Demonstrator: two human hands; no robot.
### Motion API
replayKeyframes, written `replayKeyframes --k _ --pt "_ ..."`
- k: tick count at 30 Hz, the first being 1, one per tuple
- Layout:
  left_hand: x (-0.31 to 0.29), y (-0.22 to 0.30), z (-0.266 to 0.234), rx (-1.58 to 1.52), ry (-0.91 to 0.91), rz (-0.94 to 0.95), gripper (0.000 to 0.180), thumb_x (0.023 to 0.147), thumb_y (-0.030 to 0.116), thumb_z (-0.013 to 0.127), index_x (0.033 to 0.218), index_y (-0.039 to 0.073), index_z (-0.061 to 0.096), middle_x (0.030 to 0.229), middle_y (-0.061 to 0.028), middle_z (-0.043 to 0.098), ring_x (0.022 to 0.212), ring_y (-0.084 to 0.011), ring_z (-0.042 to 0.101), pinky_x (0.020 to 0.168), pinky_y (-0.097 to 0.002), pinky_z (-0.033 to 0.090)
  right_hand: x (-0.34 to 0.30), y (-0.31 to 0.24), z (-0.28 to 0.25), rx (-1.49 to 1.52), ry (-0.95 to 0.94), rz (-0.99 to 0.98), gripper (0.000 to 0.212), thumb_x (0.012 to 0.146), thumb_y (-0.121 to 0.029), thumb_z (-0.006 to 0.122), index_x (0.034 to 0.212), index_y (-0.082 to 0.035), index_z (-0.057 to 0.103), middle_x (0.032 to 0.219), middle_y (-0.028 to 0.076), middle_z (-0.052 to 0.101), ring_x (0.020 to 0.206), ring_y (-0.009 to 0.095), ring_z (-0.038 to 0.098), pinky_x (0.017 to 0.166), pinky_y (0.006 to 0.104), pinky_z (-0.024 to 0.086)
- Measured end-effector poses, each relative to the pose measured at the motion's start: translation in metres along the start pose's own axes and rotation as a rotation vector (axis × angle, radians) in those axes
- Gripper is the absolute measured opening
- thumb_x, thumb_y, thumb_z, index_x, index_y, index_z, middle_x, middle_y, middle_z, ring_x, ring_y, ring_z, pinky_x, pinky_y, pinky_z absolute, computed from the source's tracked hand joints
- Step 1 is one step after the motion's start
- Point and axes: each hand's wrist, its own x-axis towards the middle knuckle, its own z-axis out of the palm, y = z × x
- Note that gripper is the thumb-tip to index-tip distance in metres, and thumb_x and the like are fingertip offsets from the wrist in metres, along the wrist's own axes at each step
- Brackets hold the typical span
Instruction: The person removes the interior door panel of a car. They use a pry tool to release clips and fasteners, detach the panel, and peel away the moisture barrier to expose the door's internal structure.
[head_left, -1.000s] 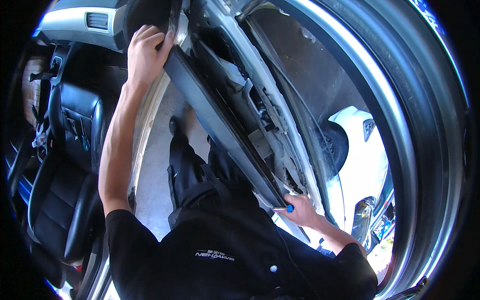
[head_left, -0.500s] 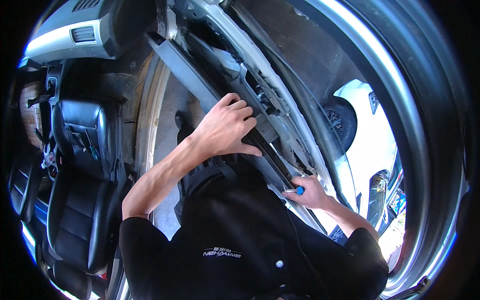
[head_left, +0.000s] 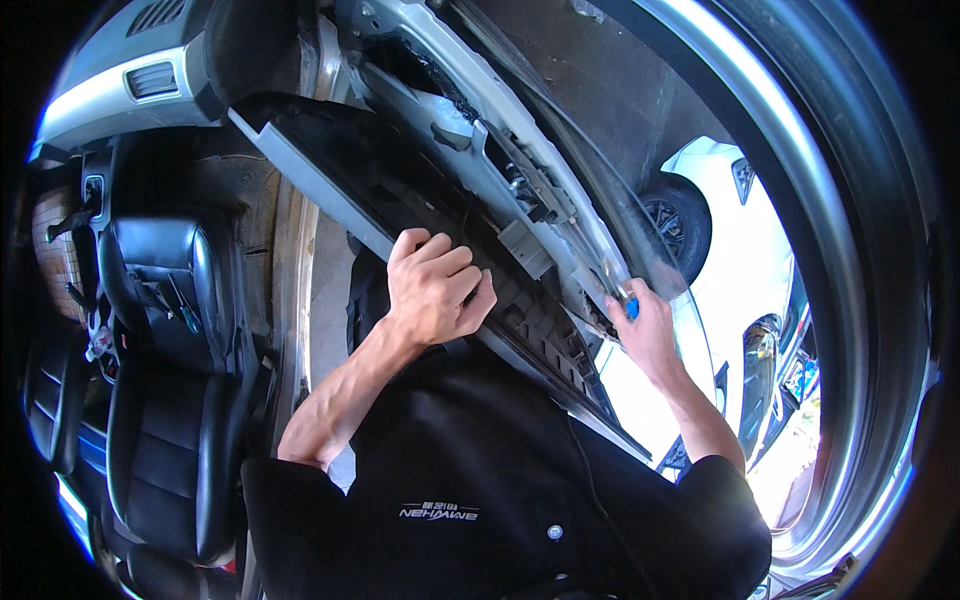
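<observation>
A car door's inner trim panel, grey along its edge and dark on its ribbed back, leans away from the metal door frame. My left hand curls its fingers over the panel's upper edge, near its middle. At the door frame, toward the panel's right end, my right hand is closed round a slim tool with a blue part and a short metal shaft. Its exact kind is hard to make out. Beyond the frame stands the door's window glass.
To the left are black leather seats and the dashboard with its vents. A white car is parked beyond the door. The curved door opening surround bounds the right side.
The trim panel has tilted away from the door frame toward me, widening the gap and baring its ribbed back. My left hand came nearer with it; my right hand rose toward the frame, tool still held.
</observation>
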Motion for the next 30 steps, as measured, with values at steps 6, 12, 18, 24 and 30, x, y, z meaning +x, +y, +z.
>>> replayKeyframes --k 6,12,18,24,30 --pt "-0.02 0.003 -0.008 0.045 0.022 0.027 0.029 0.073 0.013 0.077 0.056 0.014 0.053 0.062 -0.0012 0.049 0.061 -0.0184 0.047 0.077 -0.0394 0.039 0.008 0.003 0.017 -0.133 0.138 0.054 0.012 0.101 -0.015 0.077 0.105 -0.004 0.076 0.081 0.024 0.073 0.076 0.04 0.077 0.067 0.0473 0.058" --pt "-0.042 0.001 -0.011 0.072 0.009 0.036 0.025 0.071 0.015 0.077 0.056 0.015 0.057 0.061 0.0009 0.054 0.058 -0.0167 0.049 0.076 -0.039 0.038 0.008 -0.012 0.044 0.006 0.209 0.26 0.023 0.104 -0.027 0.077 0.107 -0.005 0.078 0.07 0.015 0.072 0.062 0.025 0.074 0.061 0.0387 0.055" --pt "-0.036 0.005 -0.007 0.056 -0.006 0.017 0.023 0.069 0.014 0.076 0.057 0.015 0.057 0.061 0.001 0.053 0.058 -0.0167 0.047 0.076 -0.0379 0.036 0.036 -0.024 0.137 0.319 -0.341 -0.063 0.026 0.107 -0.023 0.07 0.114 0.001 0.078 0.095 0.019 0.08 0.093 0.029 0.078 0.081 0.0438 0.058" --pt "-0.025 0.009 -0.002 0.043 0.019 -0.016 0.023 0.069 0.015 0.074 0.056 0.015 0.056 0.06 0.002 0.051 0.058 -0.0167 0.047 0.076 -0.0369 0.036 0.141 -0.054 0.256 0.327 -0.633 0.323 0.041 0.1 -0.039 0.073 0.1 0.001 0.082 0.08 0.011 0.075 0.07 0.022 0.07 0.07 0.0402 0.055" --pt "-0.001 0.01 0.013 0.019 0.063 -0.003 0.023 0.07 0.017 0.075 0.057 0.015 0.056 0.063 0.0003 0.051 0.063 -0.0181 0.05 0.078 -0.0381 0.037 0.177 -0.06 0.301 0.539 -0.892 0.408 0.041 0.097 -0.044 0.077 0.095 -0.003 0.083 0.077 0.008 0.073 0.061 0.019 0.06 0.055 0.0373 0.045"
